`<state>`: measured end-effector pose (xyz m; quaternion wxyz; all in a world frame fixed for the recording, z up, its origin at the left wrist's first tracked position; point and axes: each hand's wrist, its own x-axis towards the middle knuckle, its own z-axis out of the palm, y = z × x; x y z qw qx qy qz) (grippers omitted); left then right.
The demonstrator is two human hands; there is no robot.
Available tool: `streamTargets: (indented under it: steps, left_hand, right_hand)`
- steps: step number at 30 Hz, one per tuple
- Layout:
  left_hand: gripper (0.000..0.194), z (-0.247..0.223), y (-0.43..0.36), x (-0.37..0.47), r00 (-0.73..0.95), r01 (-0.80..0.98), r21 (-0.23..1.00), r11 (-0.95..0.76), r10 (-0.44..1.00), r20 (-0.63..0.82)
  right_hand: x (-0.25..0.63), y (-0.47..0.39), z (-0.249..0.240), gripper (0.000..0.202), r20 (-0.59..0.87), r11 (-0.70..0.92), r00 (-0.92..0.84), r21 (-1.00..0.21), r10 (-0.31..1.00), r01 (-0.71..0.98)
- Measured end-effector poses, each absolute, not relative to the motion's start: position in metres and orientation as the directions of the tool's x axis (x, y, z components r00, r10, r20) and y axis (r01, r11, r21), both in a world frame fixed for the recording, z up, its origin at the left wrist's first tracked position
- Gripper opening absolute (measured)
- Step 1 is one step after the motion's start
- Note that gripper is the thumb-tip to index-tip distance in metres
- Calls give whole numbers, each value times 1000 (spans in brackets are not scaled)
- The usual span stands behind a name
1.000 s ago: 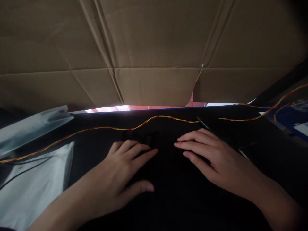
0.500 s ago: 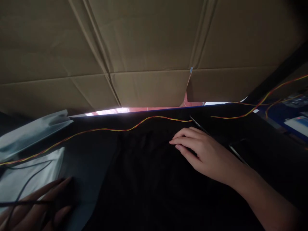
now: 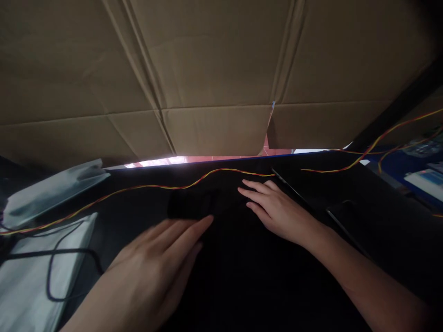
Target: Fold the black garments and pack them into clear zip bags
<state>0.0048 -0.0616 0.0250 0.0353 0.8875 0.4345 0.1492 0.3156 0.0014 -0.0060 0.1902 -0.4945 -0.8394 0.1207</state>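
A piece of black cloth [image 3: 228, 272] lies on the dark tabletop in front of me; its edges are hard to make out in the dim light. My left hand [image 3: 152, 263] reaches over its left side, fingers stretched out and close together, slightly blurred, holding nothing that I can see. Across the upper right of the cloth rests my right hand [image 3: 273, 207], palm down with fingers spread. Just beside that hand is a thin, dark flat object [image 3: 290, 185] with a pale edge.
A red and yellow twisted wire [image 3: 152, 186] runs across the back. At left lie a clear plastic packet [image 3: 55, 191], a whitish bag [image 3: 38, 281] and a black cable [image 3: 51, 252]. Another dark flat object [image 3: 346, 228] lies at right. A cardboard sheet [image 3: 214, 60] stands behind.
My left hand has moved from the lower left, near the cable, rightward over the cloth. My right hand has shifted slightly and its fingers have spread. The cloth's far part looks flatter.
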Motion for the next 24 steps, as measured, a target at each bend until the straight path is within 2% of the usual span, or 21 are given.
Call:
streamTargets:
  steps: [2, 4, 8, 13, 16, 18, 19, 22, 24]
  left_hand:
    - [37, 35, -26, 22, 627, 728, 166, -665, 744, 231]
    - [34, 34, 4, 26, 644, 714, 184, -675, 737, 204]
    - [37, 7, 30, 15, 619, 751, 132, -647, 759, 203]
    - [48, -10, 31, -1, 533, 797, 145, -586, 795, 289]
    - [41, 3, 32, -9, 526, 831, 33, -555, 804, 275]
    - [32, 18, 31, -13, 592, 797, -39, -603, 766, 252]
    - [29, 25, 30, -15, 645, 755, -37, -655, 731, 224]
    - [18, 46, 22, -17, 772, 625, 114, -772, 633, 53]
    - [8, 54, 12, -18, 778, 622, 240, -745, 623, -81]
  right_hand:
    - [317, 1, -5, 45, 195, 515, -478, -376, 857, 770]
    - [317, 1, -6, 48, 203, 526, -486, -374, 850, 764]
    - [314, 2, -11, 51, 232, 503, -447, -391, 864, 771]
    - [308, 8, -12, 36, 314, 495, -385, -467, 868, 733]
    - [308, 8, -3, 29, 373, 524, -377, -478, 848, 705]
    - [312, 5, 7, 27, 370, 551, -414, -459, 832, 697]
    - [315, 2, 12, 26, 343, 566, -451, -449, 824, 692]
    - [323, -4, 25, 18, 147, 567, -572, -462, 807, 682]
    - [326, -7, 31, 8, 27, 527, -592, -488, 806, 696]
